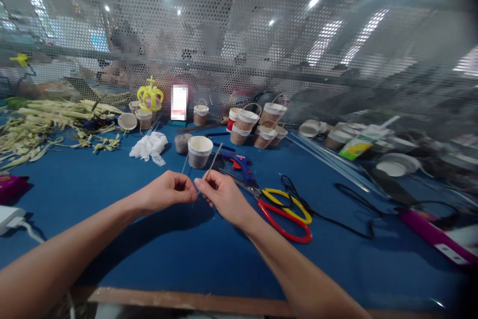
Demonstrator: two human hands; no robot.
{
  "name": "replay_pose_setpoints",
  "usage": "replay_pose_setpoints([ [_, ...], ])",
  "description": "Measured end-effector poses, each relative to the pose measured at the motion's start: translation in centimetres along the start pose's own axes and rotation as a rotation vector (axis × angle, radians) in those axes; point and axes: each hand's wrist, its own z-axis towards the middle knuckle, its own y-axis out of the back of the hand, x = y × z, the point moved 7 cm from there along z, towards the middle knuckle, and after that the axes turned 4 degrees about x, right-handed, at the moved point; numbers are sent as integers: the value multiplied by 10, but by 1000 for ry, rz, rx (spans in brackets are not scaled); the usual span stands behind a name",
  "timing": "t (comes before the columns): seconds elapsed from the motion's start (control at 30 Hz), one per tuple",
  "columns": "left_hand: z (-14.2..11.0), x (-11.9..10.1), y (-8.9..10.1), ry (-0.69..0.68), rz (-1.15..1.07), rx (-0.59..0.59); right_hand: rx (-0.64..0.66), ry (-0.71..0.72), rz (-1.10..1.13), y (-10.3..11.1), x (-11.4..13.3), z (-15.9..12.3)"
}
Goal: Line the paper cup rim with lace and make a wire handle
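Observation:
My left hand (pixel 175 190) and my right hand (pixel 221 193) meet over the blue table, fingertips almost touching. A stiff thin tan cord (pixel 215 156) sticks up from the pinch of my right hand. From my left fingers rises a finer greyish strand (pixel 184 163); whether it joins the cord is hidden by the fingers. Just beyond the hands stands a small paper cup (pixel 199 155) with a pale rim and grey-wrapped side, beside a ball of grey yarn (pixel 182 144). Right of it lie a blue glue gun (pixel 239 163) and scissors (pixel 286 212) with red and yellow handles.
Small handled buckets (pixel 244 124) stand along the perforated metal screen (pixel 231 30). Dried husks (pixel 30 130), a yellow crown-shaped piece (pixel 150 95) and crumpled white tissue (pixel 149 146) lie left. Clear sticks (pixel 328 162), a black cable (pixel 336 224) and a purple power strip (pixel 429 232) are right.

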Motion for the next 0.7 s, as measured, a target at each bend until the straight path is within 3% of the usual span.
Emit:
replay_pose_setpoints([
  [0.3, 1, -1, -2, -11, 1, -2, 10, -16, 38, 0, -1, 1],
  [0.5, 0, -2, 0, -8, -47, 63, 131, 4, 254, -6, 7, -1],
  [0.7, 0, -7, 7, -69, 62, -20, 47, 17, 167, -1, 4, 0],
])
